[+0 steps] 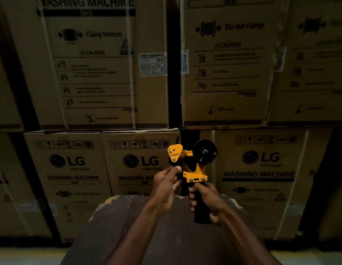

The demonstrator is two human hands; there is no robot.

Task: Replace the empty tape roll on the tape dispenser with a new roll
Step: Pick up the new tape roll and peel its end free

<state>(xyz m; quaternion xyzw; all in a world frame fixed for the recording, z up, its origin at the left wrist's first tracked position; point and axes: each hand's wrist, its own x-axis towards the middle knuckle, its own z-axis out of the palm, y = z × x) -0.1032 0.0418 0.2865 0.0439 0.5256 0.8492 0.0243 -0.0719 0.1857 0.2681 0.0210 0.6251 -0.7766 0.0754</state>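
Observation:
An orange and black tape dispenser is held upright in front of me. My right hand is wrapped around its black handle. My left hand pinches the front end near the black roller under the orange guard plate. The black round spool hub at the top right carries no roll of tape. No tape roll shows anywhere in view.
Stacked cardboard washing machine boxes fill the whole background close ahead. A dark, worn table surface lies below my forearms. A dark gap runs between the box stacks. The lighting is dim.

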